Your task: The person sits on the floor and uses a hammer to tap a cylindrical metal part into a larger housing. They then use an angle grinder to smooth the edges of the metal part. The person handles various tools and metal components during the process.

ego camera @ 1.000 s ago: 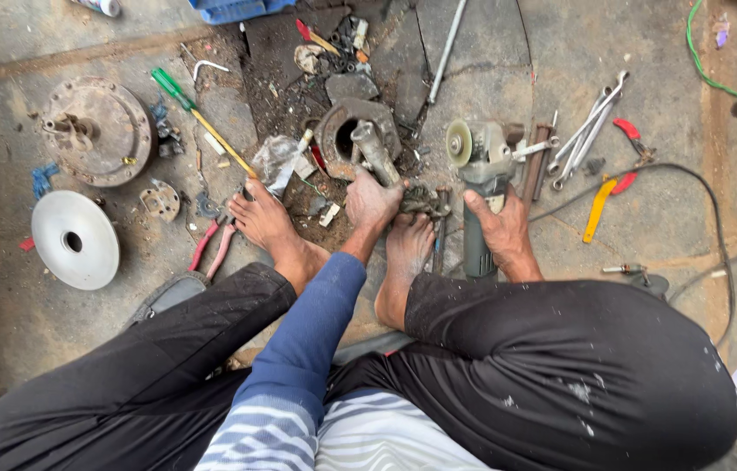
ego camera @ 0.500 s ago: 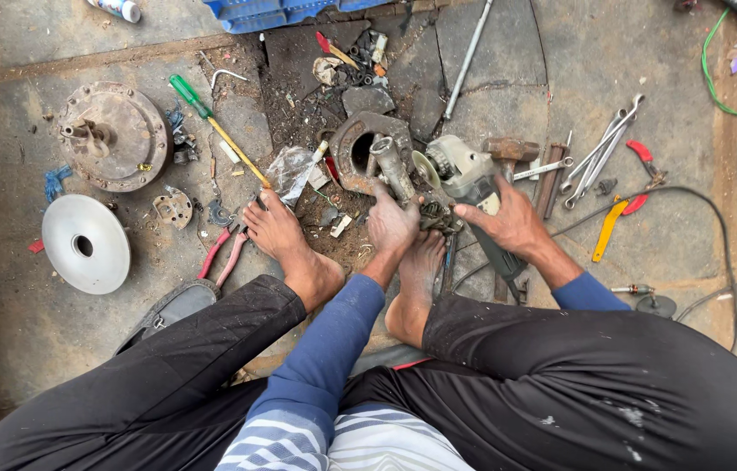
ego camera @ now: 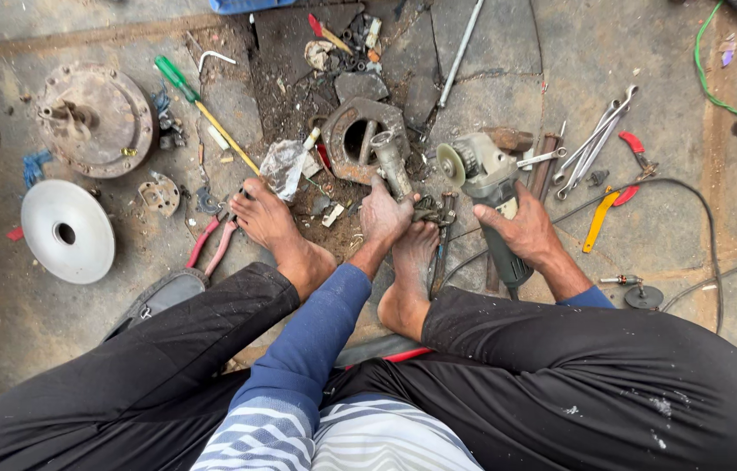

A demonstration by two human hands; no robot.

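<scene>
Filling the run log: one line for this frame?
left hand: holds metal part | right hand: grips angle grinder | spanners beside

Grey-green angle grinder (ego camera: 489,187) with round disc facing left, gripped by its dark handle, tilted over the cracked ground. Rusty, greasy metal shaft part (ego camera: 393,170), clasped at its lower end, slanting up-left just beside the disc.

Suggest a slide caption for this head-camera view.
Seated on the ground, right hand grips an angle grinder while left hand steadies a metal part.
</scene>
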